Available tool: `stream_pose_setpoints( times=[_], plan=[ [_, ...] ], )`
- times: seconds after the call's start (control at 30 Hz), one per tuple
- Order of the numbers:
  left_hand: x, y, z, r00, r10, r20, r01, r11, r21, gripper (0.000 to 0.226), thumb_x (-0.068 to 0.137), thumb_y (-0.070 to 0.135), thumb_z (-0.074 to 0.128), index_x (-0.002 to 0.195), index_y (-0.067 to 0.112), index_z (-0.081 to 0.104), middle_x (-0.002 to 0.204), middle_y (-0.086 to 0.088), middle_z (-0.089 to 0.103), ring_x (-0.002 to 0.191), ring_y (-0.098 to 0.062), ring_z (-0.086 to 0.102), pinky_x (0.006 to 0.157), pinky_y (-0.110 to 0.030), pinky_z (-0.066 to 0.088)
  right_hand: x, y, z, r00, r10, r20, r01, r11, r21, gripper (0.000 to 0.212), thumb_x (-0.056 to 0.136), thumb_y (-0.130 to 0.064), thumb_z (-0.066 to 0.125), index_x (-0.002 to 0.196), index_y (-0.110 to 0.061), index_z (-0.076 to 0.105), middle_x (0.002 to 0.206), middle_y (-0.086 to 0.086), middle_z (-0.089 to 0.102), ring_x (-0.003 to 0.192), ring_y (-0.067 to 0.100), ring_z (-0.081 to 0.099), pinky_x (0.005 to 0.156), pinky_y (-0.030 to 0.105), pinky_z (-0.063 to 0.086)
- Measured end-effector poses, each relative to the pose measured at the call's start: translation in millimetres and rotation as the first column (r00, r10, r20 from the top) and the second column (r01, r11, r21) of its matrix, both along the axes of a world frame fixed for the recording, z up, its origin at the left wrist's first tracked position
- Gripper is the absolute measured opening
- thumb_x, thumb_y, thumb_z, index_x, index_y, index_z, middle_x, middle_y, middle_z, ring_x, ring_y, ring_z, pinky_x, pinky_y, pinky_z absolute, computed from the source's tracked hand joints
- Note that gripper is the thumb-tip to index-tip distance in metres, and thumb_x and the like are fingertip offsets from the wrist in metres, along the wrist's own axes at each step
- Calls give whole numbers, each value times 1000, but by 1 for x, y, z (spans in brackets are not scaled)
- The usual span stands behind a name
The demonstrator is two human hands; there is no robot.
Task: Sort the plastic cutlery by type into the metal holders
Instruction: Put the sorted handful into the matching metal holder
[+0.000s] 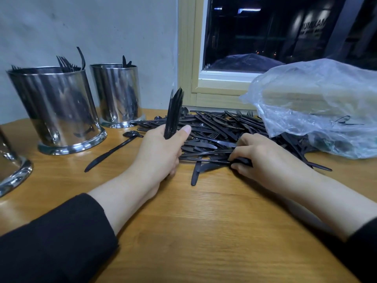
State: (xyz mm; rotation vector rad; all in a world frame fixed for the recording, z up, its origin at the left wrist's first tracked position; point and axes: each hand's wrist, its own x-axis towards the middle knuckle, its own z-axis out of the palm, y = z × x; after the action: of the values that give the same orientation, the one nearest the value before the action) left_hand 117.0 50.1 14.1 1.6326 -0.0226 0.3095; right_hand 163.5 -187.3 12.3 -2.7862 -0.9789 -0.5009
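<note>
The fingers [237,158] of the right hand [263,158] are curled low on the table [204,231], pinching the handle of a black knife [204,160] at the near edge of the pile [220,129]. The left hand [161,152] is wrapped round a bundle of knives [173,113] standing upright, blades at twelve o'clock, thumb pressed across the front.

From the right hand the pile spreads toward twelve and two o'clock, partly under a clear plastic bag [318,107]. A loose spoon [114,149] lies at nine o'clock from the left hand. Beyond it, at ten o'clock, stand two metal holders: the nearer holder [59,111] with forks, the farther holder [118,92] with a few pieces. A third holder [10,170] shows at the left edge.

This cutlery looks light, thin and glossy, likely slippery and springy when tangled. Best taken by the handle end and drawn out lengthwise.
</note>
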Motion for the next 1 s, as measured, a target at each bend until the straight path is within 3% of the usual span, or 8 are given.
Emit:
stream_pose_setpoints(
  times=[0.13, 0.3, 0.43, 0.57, 0.67, 0.83, 0.9, 1.0],
  plan=[
    [-2, 1, 2, 999, -5, 40, 3, 999, 42, 36, 103, 39, 57, 80, 13, 47, 57, -5, 38, 46, -20, 35, 43, -29, 34, -4, 1, 5, 998, -1, 60, -2, 998, 59, 9, 87, -27, 67, 90, -22, 73, 96, -7, 57, 92, 18, 54, 82, 40, 50],
    [-3, 2, 7, 989, 68, 132, -67, 998, -15, 36, 103, 36, 56, 104, 0, 59, 51, 0, 36, 43, -18, 34, 43, -29, 33, -21, 5, 18, 997, 0, -73, 27, 932, 363, 11, 90, -24, 64, 80, -28, 62, 81, -12, 61, 77, 3, 55, 67, 11, 37],
    [-3, 5, 10, 979, 123, 163, -113, 991, -71, 26, 104, 33, 57, 108, 7, 62, 48, 4, 36, 41, -15, 34, 41, -27, 34, -27, 7, 18, 975, 42, -219, 80, 851, 520, 14, 96, -31, 62, 83, -31, 66, 66, -15, 62, 53, 2, 50, 54, 14, 35],
    [-2, 8, 14, 961, 171, 218, -156, 984, -87, 23, 104, 26, 57, 103, 4, 60, 50, 2, 36, 43, -15, 35, 43, -29, 35, -28, 9, 21, 954, 115, -279, 77, 801, 593, 14, 98, -29, 61, 89, -32, 72, 68, -13, 65, 55, 0, 51, 56, 12, 36],
    [-4, 9, 17, 936, 191, 296, -188, 981, -39, 14, 106, 19, 53, 95, 14, 60, 53, 0, 40, 47, -17, 40, 45, -27, 39, -27, 8, 23, 945, 137, -298, 78, 788, 611, 16, 98, -25, 61, 97, -33, 74, 62, -12, 60, 53, 1, 48, 55, 12, 36],
    [-7, 10, 16, 879, 173, 443, -300, 925, 233, 18, 106, 23, 52, 97, 32, 65, 67, 6, 69, 56, -2, 56, 59, -14, 46, -29, 8, 24, 955, 145, -258, 23, 832, 555, 13, 93, -29, 67, 95, -39, 74, 69, -7, 68, 58, 3, 52, 57, 15, 38],
    [-6, 8, 14, 929, 68, 365, -225, 886, 406, 16, 105, 31, 54, 98, 29, 69, 73, 13, 72, 50, 0, 50, 51, -15, 40, -30, 9, 24, 954, 189, -233, -11, 798, 603, 11, 92, -30, 67, 95, -37, 74, 70, -6, 68, 58, 6, 53, 59, 18, 41],
    [-6, 4, 8, 980, -141, 137, 45, 839, 542, 17, 103, 37, 56, 104, 27, 70, 74, 4, 72, 55, -4, 59, 55, -13, 44, -32, 13, 26, 954, 239, -183, -53, 731, 680, 11, 88, -36, 67, 98, -36, 72, 75, -1, 70, 70, 23, 62, 68, 30, 48]
  ],
)
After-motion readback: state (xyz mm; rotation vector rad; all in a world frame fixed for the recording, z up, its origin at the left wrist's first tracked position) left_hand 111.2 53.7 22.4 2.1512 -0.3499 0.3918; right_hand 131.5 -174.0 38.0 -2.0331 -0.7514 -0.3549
